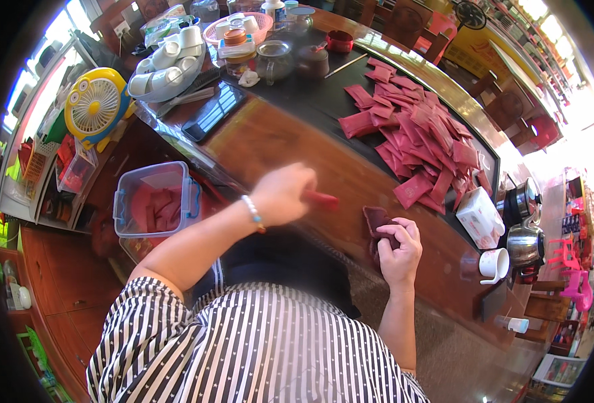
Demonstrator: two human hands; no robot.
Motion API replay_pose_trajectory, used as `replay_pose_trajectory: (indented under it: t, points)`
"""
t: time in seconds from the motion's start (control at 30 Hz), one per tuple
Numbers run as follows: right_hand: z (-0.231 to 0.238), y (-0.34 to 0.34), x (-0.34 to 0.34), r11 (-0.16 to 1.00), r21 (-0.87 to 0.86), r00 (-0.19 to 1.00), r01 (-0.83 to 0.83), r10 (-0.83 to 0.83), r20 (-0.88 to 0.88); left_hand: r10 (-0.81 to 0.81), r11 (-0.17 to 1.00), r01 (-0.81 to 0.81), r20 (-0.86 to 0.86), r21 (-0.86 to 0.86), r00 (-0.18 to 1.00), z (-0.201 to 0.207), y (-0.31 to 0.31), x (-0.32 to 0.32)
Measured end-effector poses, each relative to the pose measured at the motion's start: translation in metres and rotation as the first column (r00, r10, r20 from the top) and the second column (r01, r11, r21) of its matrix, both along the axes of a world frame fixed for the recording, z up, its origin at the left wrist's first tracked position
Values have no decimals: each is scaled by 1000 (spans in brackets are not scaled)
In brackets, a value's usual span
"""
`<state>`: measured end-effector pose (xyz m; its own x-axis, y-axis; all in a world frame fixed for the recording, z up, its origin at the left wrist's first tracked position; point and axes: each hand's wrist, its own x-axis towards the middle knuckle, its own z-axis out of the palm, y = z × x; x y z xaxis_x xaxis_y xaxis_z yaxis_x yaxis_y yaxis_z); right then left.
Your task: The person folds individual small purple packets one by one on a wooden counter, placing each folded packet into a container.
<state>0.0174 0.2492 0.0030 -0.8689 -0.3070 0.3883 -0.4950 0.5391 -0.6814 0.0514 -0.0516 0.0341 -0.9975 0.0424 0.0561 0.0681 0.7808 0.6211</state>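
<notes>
My left hand (285, 193), smeared by motion, is over the near edge of the table with its fingers closed on a small red packet (321, 200). To its right, my right hand (400, 250) grips a dark maroon, soft-looking piece (376, 219), perhaps cloth or a pouch; its lower part is hidden by the fingers. Beyond both hands lies a big heap of flat red packets (426, 138) on a black tray (334, 101). Left of my left forearm stands a clear plastic tub (117, 213) with blue clips and red packets inside.
A phone (214, 111) lies on the table at the left, near a bowl of white cups (166, 70). Behind are a glass teapot (273, 60) and a pink basket (261, 21). A tissue pack (480, 218), white mug (494, 264) and metal kettle (525, 242) stand right. A yellow fan (95, 104) is far left.
</notes>
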Motion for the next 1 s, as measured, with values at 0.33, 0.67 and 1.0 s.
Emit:
replay_pose_trajectory:
  t: [0.33,0.67,1.0]
  points:
    - [3,1,3,1000,-1,1000,-16,16,16,682,656,-572,65,-492,728,50,-174,128]
    - [-4,4,3,988,-155,999,-7,12,33,288,927,-329,-216,-182,933,21,-94,38]
    - [-3,9,5,966,-256,998,34,-20,55,-91,978,57,-165,-202,982,-23,126,-109]
